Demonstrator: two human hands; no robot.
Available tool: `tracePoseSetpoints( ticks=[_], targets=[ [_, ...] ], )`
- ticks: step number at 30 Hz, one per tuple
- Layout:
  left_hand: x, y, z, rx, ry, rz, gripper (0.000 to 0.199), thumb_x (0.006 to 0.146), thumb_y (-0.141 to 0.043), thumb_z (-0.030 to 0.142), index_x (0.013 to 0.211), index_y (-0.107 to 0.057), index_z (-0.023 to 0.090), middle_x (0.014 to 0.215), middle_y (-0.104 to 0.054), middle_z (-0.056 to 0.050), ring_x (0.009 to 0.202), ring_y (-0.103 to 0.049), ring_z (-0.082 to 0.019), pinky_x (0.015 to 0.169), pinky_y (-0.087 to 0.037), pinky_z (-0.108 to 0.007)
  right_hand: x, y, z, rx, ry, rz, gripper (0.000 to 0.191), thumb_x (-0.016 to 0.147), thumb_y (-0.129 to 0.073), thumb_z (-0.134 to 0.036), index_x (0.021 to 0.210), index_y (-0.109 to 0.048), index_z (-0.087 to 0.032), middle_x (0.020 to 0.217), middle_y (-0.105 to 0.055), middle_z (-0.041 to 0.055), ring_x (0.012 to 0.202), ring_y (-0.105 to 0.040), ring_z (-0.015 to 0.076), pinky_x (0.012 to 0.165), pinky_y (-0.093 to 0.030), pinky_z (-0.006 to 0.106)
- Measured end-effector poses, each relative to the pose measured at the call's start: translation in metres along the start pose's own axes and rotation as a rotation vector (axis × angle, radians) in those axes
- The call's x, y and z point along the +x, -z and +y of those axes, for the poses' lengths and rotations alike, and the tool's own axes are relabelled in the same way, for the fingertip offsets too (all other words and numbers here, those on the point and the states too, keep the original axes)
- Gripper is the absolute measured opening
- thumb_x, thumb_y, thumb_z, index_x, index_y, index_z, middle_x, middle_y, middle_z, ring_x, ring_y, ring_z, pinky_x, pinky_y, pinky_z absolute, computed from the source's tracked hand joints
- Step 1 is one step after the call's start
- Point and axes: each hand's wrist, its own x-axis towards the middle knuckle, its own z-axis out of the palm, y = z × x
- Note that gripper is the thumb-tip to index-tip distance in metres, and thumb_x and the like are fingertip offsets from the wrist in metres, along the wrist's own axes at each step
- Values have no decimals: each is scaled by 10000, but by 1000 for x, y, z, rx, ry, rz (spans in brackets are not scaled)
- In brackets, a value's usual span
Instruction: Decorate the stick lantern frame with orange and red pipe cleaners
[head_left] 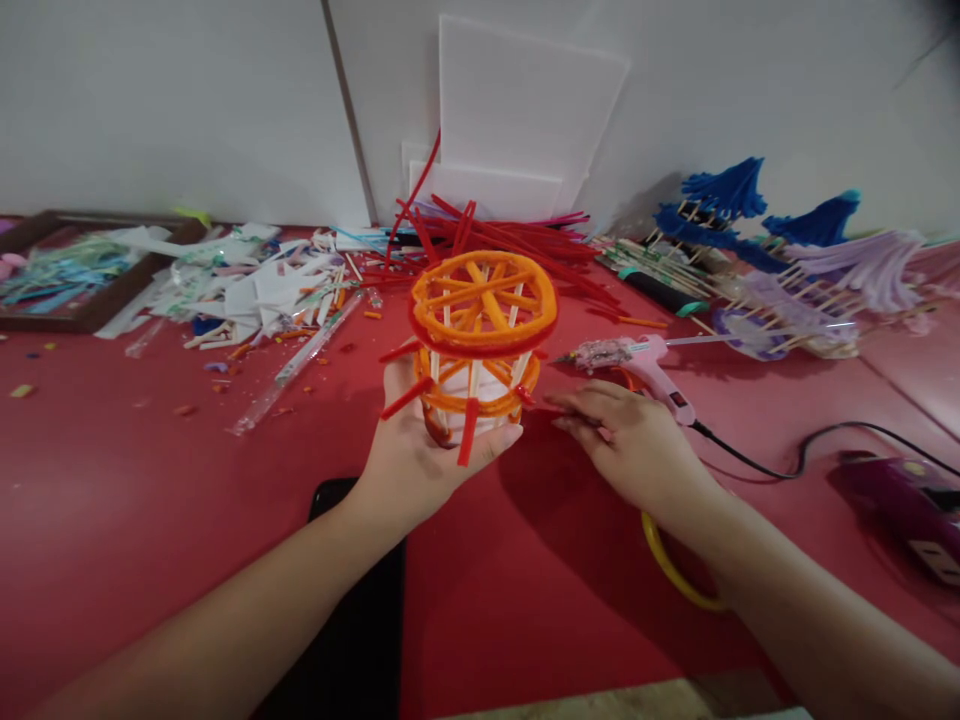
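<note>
My left hand (412, 465) is wrapped round the lower part of a round frame (480, 300) of orange pipe cleaner and pale wooden sticks, holding it upright above the table. The top is an orange ring crossed by spokes, edged underneath in red. Short red pipe cleaner pieces (468, 432) stick outward from the lower ring. To the right of the frame, my right hand (634, 440) pinches a red piece of pipe cleaner (551, 406) whose far end reaches the lower ring's side. Whether that end touches the ring I cannot tell.
A pink hot glue gun (645, 365) lies just beyond my right hand. Red pipe cleaners (517, 250) are heaped behind the frame, scraps (262, 290) at left. Blue and lilac umbrella-shaped pieces (810, 220) stand back right. A black phone-like slab (352, 610) lies under my left forearm.
</note>
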Motion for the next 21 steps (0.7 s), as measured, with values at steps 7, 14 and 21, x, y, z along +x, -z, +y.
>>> tracePoseSetpoints(
  ticks=[7, 14, 21],
  targets=[
    [1, 0, 3, -39, -4, -62, 318, 601, -831, 291, 826, -616, 221, 942, -733, -79, 976, -696, -311, 815, -607, -465, 1, 14, -1, 87, -21, 92, 184, 783, -596, -145, 807, -756, -233, 902, -723, 45, 812, -685, 184, 751, -570, 340],
    [-5, -2, -6, -360, 186, -9, 858, 533, -843, 147, 1217, -358, 333, 1343, -570, -79, 1008, -693, -294, 737, -644, -400, -11, 28, -42, 924, -232, 155, 60, 760, -729, -247, 790, -678, -236, 561, -652, -42, 463, -611, 104, 463, -523, 206],
    [-2, -2, -7, -316, 192, -23, 812, 578, -821, 411, 1254, -376, 350, 1339, -564, -92, 1044, -668, -371, 683, -647, -466, -13, 12, -55, 1197, -358, 127, 112, 725, -762, -246, 757, -659, -216, 540, -631, -49, 458, -600, 99, 457, -524, 210]
  ],
)
